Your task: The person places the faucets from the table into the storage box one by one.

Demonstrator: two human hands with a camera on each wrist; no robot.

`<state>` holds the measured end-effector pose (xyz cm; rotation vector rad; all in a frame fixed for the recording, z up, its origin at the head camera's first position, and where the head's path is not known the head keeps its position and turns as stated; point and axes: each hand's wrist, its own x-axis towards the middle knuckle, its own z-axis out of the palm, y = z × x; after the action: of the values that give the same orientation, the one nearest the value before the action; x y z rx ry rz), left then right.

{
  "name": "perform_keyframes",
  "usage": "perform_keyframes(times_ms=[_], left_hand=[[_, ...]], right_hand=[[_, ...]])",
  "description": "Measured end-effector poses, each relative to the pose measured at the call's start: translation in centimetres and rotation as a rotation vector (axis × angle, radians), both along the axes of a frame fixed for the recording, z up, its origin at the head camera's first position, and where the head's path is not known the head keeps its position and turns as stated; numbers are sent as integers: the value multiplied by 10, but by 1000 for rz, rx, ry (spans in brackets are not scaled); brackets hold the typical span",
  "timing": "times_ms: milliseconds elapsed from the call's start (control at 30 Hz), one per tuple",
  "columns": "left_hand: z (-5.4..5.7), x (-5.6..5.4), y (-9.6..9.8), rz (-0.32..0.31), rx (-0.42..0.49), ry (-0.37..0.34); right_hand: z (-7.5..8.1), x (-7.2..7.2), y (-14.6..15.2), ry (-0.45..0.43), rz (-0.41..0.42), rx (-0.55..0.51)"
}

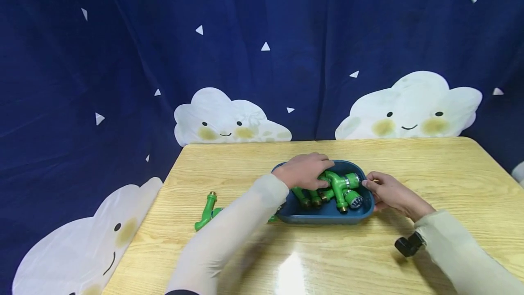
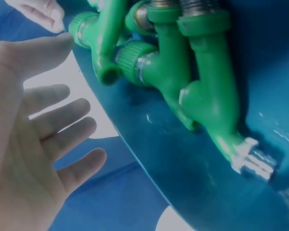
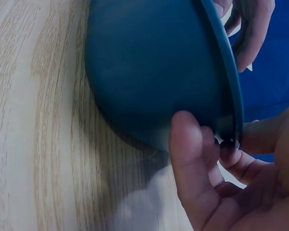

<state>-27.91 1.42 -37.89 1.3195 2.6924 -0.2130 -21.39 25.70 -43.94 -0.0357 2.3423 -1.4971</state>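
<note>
A dark blue oval basin (image 1: 327,219) stands on the table with several green taps (image 1: 337,185) lying in it, some with brass-coloured or silver threaded ends. Over the basin's left half is my left hand (image 1: 304,171). In the left wrist view that hand (image 2: 33,130) has its fingers spread and fairly straight beside the taps (image 2: 207,82), holding nothing. My right hand (image 1: 390,195) pinches the basin's right rim. The right wrist view shows its thumb and fingers on either side of the basin (image 3: 154,62) edge. My left hand hides part of the basin's contents.
Left of the basin, another green tap (image 1: 209,211) lies on the wooden table (image 1: 229,163), partly behind my left sleeve (image 1: 229,231). More green shows between that sleeve and the basin. A dark blue curtain (image 1: 262,72) with clouds hangs behind the table.
</note>
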Motion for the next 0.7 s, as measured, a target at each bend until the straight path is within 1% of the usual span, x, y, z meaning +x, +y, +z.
perform_keyframes(times_ms=[100,233,367,500,700], left_hand=[[0,-2,-8,2,43,14],[4,-4,-18,15,93,19],[8,-3,-29,46,103,11],[10,-4,-40,66,113,1],[12,-5,-55,110,116,13]], right_hand=[[1,0,0,4,1,12],[2,1,-1,9,8,31],[3,1,-1,9,13,38],[2,1,-1,8,12,41],[2,1,-1,15,7,50]])
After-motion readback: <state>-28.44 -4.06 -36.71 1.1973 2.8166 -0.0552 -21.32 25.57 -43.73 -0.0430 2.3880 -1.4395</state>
